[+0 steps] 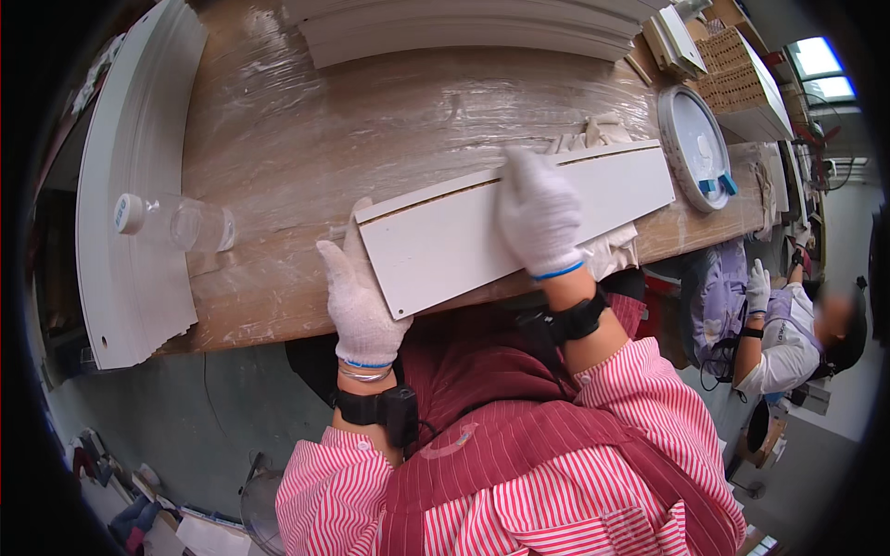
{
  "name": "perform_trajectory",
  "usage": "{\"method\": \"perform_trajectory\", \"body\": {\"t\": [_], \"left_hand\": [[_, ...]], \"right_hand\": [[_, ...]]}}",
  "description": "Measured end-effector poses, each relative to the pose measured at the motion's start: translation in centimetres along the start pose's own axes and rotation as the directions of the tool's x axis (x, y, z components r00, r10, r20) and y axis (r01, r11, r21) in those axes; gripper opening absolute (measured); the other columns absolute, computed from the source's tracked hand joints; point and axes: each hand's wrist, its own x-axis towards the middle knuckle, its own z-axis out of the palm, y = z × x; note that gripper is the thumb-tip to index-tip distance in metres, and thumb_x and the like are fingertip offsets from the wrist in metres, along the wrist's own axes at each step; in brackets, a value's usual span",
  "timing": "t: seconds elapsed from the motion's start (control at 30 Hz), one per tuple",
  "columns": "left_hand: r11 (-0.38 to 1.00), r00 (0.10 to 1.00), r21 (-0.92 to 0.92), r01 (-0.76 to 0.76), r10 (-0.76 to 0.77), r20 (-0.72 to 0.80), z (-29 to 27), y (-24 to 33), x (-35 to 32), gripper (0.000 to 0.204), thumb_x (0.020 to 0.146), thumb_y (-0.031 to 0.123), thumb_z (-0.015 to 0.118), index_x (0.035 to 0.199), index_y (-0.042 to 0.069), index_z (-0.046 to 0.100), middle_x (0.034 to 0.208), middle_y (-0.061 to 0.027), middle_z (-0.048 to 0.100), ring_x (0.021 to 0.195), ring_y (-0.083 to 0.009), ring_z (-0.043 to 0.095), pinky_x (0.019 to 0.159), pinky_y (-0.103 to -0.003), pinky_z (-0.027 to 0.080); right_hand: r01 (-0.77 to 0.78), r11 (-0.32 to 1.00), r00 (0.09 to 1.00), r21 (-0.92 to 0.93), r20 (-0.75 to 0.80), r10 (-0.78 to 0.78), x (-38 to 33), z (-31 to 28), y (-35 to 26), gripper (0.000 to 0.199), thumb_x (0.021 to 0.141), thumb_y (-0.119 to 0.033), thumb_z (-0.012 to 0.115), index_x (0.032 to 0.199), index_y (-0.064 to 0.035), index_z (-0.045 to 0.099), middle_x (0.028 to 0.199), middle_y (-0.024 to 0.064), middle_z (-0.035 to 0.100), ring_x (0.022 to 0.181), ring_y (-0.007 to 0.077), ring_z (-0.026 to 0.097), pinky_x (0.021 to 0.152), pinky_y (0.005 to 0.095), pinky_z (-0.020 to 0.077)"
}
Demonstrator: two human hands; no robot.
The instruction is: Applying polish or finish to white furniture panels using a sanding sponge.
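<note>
Two gloved hands work one white panel [519, 227], a long flat board with a dark groove along its far edge and a small hole near its near left corner. It lies at a slant on the plastic-wrapped wooden workbench [371, 120], overhanging the bench's near edge at its left end. Left hand [357, 301], in a white knit glove, grips the panel's left end: thumb up along the short edge, fingers curled under the near corner, closed on the board. Right hand [538, 213], also gloved, lies palm down on the panel's middle, fingers spread flat and reaching the grooved far edge; it presses rather than clasps. White cloth [603, 130] bunches under the panel toward its right end, showing beyond the far edge and below the near edge. Clear plastic bottle [176, 222] with a white cap lies on its side near the bench's left edge, partly on a stack of white panels [134, 185] that runs along that edge. More stacked white boards [464, 28] sit at the far edge. Round white lidded tub [693, 144] stands near the right end of the bench, just beyond the panel's right end. Another person's gloved hand [758, 285] shows off the bench's right corner.
</note>
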Motion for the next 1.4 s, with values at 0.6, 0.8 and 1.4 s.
{"method": "perform_trajectory", "body": {"t": [0.6, 0.8, 1.4], "left_hand": [[0.987, 0.999, -0.162, 0.010, -0.004, 0.040, -1.1, 0.8, -0.1, 0.092, 0.099, 0.074, 0.023, 0.159, 0.004, 0.024, 0.155, -0.0165, 0.041, 0.141, -0.0316, 0.042, 0.116, -0.044, 0.036], [0.986, 0.994, -0.159, 0.055, -0.039, 0.100, -1.1, 1.1, -0.1, 0.098, 0.097, 0.078, 0.021, 0.159, 0.003, 0.022, 0.154, -0.0172, 0.041, 0.140, -0.0327, 0.043, 0.115, -0.043, 0.036], [0.994, 0.997, -0.094, 0.047, -0.041, 0.068, -0.4, 1.2, 0.3, 0.092, 0.099, 0.074, 0.015, 0.159, 0.004, 0.024, 0.156, -0.0193, 0.039, 0.142, -0.0348, 0.040, 0.119, -0.044, 0.030]], "right_hand": [[0.166, 0.949, 0.976, 0.267, 0.096, -0.198, -3.4, 1.9, -10.4, 0.031, 0.083, -0.007, 0.065, 0.114, -0.0081, 0.067, 0.078, 0.0128, 0.062, 0.067, 0.0329, 0.065, 0.058, 0.0432, 0.0523], [0.347, 0.897, 0.892, 0.275, 0.199, -0.406, -4.4, 1.9, -7.0, 0.030, 0.084, -0.006, 0.068, 0.114, -0.0073, 0.069, 0.077, 0.0125, 0.063, 0.066, 0.0317, 0.065, 0.056, 0.0411, 0.0515], [0.335, 0.874, 0.789, 0.352, 0.402, -0.464, -4.1, 1.0, -8.8, 0.024, 0.087, -0.006, 0.068, 0.111, -0.0054, 0.069, 0.089, 0.0164, 0.069, 0.075, 0.0339, 0.068, 0.066, 0.0413, 0.0550]]}}
